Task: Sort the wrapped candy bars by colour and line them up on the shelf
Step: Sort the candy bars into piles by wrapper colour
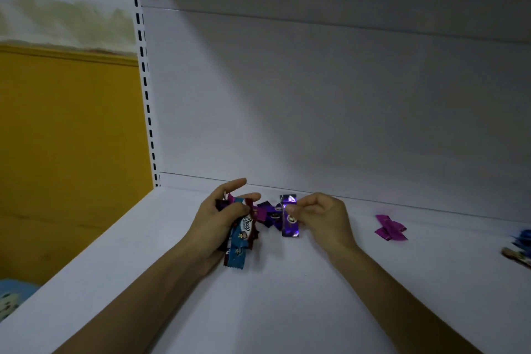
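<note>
Near the back of the white shelf [316, 296], close to its left end, the two hands work just apart from each other. The left hand [218, 218] curls round a mixed bunch of bars [238, 241], with blue and dark red wrappers fanning out below the palm toward the person. The right hand [321, 215] pinches a purple bar [289, 218] by its right edge between thumb and fingertips. A few dark purple bars [268, 213] lie in a loose heap between the hands.

The sorting looks barely begun. Two magenta bars [390, 228] lie together well to the right, overlapping at an angle rather than squared up, and some blue bars [521, 238] show at the right edge of the view, partly cut off. No tidy row exists yet, and most of the stock is in the left hand's grip.

The purple bar's long axis runs front to back, one crimped end toward the back panel [316, 123] and the other toward the person, its printed face up. Whether its near end touches the shelf cannot be told.
</note>
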### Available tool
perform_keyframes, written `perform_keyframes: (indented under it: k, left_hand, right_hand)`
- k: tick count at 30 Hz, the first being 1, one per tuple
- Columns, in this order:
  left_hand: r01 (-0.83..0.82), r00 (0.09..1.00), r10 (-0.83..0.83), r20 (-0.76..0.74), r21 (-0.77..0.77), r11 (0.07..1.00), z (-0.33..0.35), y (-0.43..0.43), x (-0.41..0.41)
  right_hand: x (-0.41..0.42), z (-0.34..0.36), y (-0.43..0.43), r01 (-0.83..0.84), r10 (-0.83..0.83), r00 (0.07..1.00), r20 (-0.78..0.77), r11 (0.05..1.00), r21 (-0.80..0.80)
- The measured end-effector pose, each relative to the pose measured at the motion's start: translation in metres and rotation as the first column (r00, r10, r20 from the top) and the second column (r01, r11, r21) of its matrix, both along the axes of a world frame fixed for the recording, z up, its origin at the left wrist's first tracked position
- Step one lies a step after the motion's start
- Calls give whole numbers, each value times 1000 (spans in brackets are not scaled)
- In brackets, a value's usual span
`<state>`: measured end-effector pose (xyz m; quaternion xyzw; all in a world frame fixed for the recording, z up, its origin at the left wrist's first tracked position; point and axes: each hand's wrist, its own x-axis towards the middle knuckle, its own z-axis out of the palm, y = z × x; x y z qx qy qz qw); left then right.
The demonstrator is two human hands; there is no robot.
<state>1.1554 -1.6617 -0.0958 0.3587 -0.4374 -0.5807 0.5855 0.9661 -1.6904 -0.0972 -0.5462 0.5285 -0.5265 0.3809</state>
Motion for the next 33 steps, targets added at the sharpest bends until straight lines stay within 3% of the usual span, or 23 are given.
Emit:
perform_keyframes:
  k: [3,5,8,11,13,17,25,29,31,33]
  left_hand:
    - [-22,1000,22,-4,-34,999,1,1,0]
    - [-52,999,52,5,-69,996,1,1,-1]
    - [-124,990,130,45,-125,984,2,0,-3]
    - [-137,983,155,96,-171,976,1,-2,-3]
    - [-89,987,112,117,-181,979,0,0,-3]
    - [-59,976,92,195,-171,984,-3,2,-5]
    - [-39,982,66,180,-147,988,-2,2,-16]
    - [10,981,19,194,-149,989,-11,5,-21]
    - [27,979,6,204,-158,987,-11,6,-26]
    - [30,979,2,204,-153,988,-10,8,-31]
  right_hand:
    - [8,-8,-6,71,-83,927,-365,996,-47]
    - [10,-9,-3,115,-158,869,-470,986,-120]
    - [18,4,9,50,-91,952,-291,988,-144]
    - [34,21,25,-177,176,984,10,979,104]
    - [40,21,31,-240,234,971,52,956,171]
    - [35,24,30,-121,106,984,142,987,107]
    - [-15,37,9,76,-81,953,293,997,31]
    - [-76,42,1,283,-285,958,-41,958,-35]
    - [-109,31,8,434,-459,851,-256,888,-152]
    - [-133,13,20,435,-504,705,-500,863,-257]
